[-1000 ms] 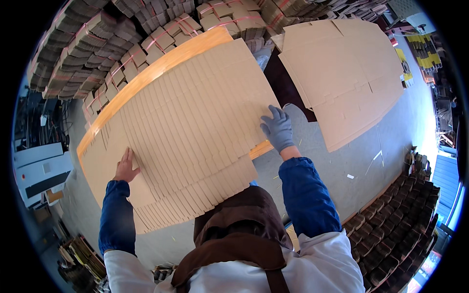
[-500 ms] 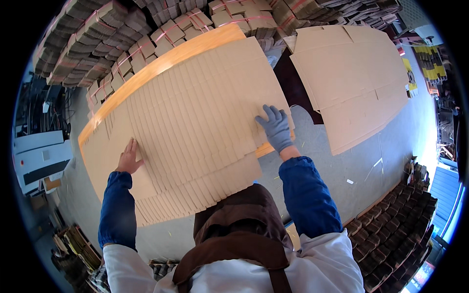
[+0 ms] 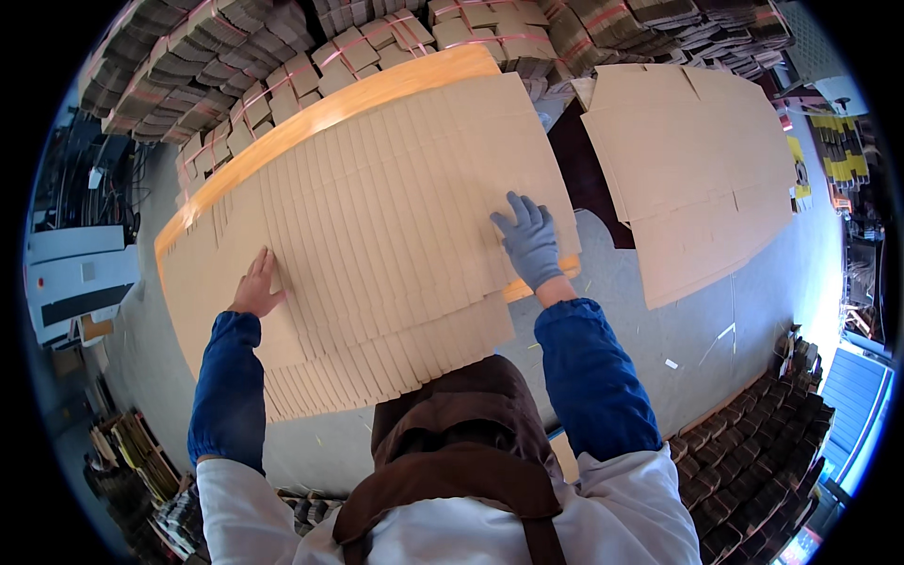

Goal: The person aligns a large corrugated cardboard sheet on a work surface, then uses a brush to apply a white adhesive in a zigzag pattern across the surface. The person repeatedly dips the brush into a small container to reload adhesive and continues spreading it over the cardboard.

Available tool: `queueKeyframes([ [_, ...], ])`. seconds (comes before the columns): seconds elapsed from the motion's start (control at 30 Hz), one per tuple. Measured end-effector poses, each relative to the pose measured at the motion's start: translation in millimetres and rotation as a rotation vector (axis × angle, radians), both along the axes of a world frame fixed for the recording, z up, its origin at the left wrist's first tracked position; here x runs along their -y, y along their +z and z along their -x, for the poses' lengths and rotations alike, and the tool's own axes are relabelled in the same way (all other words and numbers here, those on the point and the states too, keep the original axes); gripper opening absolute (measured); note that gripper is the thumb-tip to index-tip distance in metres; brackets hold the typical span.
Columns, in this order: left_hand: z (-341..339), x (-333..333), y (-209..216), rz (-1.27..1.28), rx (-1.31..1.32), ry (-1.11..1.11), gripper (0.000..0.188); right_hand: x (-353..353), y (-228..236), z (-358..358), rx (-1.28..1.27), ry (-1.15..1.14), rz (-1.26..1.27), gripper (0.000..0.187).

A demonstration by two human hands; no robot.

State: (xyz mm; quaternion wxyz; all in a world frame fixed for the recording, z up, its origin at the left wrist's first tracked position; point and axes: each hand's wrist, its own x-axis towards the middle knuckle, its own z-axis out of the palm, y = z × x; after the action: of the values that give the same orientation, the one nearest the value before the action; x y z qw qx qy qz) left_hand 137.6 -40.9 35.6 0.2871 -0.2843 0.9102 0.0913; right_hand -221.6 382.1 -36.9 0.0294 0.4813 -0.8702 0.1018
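Note:
Before me a fanned row of overlapping flat cardboard sheets (image 3: 395,207) covers an orange-brown wooden table (image 3: 311,115). My bare left hand (image 3: 257,285) rests with fingers stretched on the cardboard, at the left end of the fanned edges. On the right, my right hand (image 3: 533,243), in a grey glove, lies with spread fingers on the top sheet near its right edge. Neither hand grips anything. Blue sleeves cover both forearms.
To the right lies another stack of flat cardboard (image 3: 697,169) on a dark support. Strapped cardboard bundles (image 3: 377,47) line the back. More dark stacks (image 3: 753,443) stand at lower right. A white machine (image 3: 80,278) stands far left, on grey floor.
The view has shifted slightly, so the table and stacks sit a little further right. Both hands stay spread on the cardboard; the sheets look the same.

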Motion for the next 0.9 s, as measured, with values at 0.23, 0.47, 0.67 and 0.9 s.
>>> queueKeyframes([
  [0.23, -0.8, 1.4, -2.2, 0.016, -0.015, -0.016, 0.098, 3.3, -3.1, 2.0, -0.045, 0.172, -0.051, 0.031],
  [0.47, 0.0, -1.9, 1.3, -0.008, -0.036, 0.004, 0.098, 24.4, 17.2, -12.9, 0.22, -0.027, -0.105, 0.038],
  [0.67, 0.6, -3.5, 7.3, -0.027, -0.04, 0.013, 0.098, 34.5, 14.7, -19.2, 0.082, 0.098, -0.011, 0.042],
  [0.9, 1.9, -5.9, 7.6, -0.019, -0.039, 0.028, 0.097, 38.6, 1.9, -23.1, -0.019, 0.286, -0.031, 0.041],
])
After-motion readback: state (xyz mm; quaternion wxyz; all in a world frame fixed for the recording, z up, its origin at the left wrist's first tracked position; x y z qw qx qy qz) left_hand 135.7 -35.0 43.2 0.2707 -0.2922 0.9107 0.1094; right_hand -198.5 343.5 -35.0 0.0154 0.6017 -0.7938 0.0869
